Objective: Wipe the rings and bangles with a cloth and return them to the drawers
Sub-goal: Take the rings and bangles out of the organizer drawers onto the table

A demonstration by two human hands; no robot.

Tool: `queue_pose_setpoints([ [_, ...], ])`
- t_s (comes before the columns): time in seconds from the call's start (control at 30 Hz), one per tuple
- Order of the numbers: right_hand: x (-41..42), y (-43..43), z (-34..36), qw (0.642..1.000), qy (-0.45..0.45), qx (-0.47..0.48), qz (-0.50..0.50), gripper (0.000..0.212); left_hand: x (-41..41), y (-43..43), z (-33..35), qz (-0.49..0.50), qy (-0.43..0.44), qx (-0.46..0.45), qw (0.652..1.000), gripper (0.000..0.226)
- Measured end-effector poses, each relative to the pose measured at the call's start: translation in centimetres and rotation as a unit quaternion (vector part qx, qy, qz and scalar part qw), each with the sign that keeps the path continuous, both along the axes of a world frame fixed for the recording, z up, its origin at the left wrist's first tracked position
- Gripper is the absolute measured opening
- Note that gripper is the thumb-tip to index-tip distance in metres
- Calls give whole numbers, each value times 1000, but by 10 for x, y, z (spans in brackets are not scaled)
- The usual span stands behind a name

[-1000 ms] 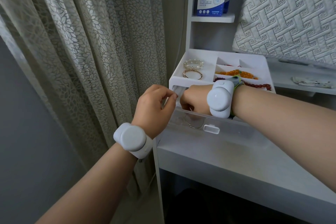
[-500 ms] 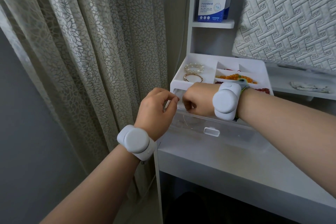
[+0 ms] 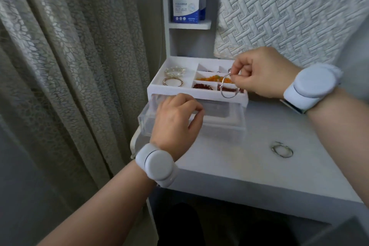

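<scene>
A white jewellery box [image 3: 196, 94] stands on a white table [image 3: 249, 173], its clear drawer [image 3: 223, 124] pulled out toward me. My right hand [image 3: 257, 74] pinches a thin silver bangle [image 3: 229, 88] and holds it up over the box's right front corner. My left hand [image 3: 177, 120] hovers over the left part of the open drawer, fingers curled; whether it holds anything is hidden. Another silver bangle [image 3: 282, 150] lies flat on the table to the right of the drawer. No cloth shows.
The box's top tray holds a pearl bracelet [image 3: 175, 71], a gold bangle [image 3: 172, 82], orange beads [image 3: 211, 78] and dark red beads [image 3: 201, 86]. A patterned curtain [image 3: 69, 66] hangs at the left. A blue-and-white carton [image 3: 186, 7] sits on a small shelf; a quilted pillow [image 3: 289, 12] leans at right.
My right hand has come out of the drawer and risen to the right, now holding a silver bangle. The view has shifted right, showing a second bangle on the table. My left hand stays by the drawer.
</scene>
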State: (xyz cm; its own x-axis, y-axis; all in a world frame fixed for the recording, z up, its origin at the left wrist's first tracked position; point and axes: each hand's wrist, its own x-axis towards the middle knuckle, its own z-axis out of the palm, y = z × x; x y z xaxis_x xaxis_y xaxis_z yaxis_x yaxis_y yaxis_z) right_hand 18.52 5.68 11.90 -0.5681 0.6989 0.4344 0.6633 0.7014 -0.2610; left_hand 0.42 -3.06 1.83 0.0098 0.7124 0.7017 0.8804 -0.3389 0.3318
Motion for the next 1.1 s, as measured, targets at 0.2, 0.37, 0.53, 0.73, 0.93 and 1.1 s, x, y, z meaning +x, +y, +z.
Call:
queue_pose_setpoints([
  [0.2,72,-6,-30,990,-9,-79,-116,10,39,2,-4,5,46,4,999,15],
  [0.37,89,-5,-87,973,-129,-117,-153,10,47,1,-6,23,64,-2,998,24],
  [0.53,82,8,-130,950,-182,-170,-187,14,46,0,-6,27,73,-10,997,31],
  [0.73,79,19,-146,937,-209,-187,-211,16,44,0,-8,27,80,-9,996,29],
  [0.93,77,24,-154,929,-206,-202,-231,9,38,0,-12,24,67,10,997,29],
  [1.1,79,19,-145,944,-193,-177,-202,18,24,-4,-11,28,42,49,998,24],
])
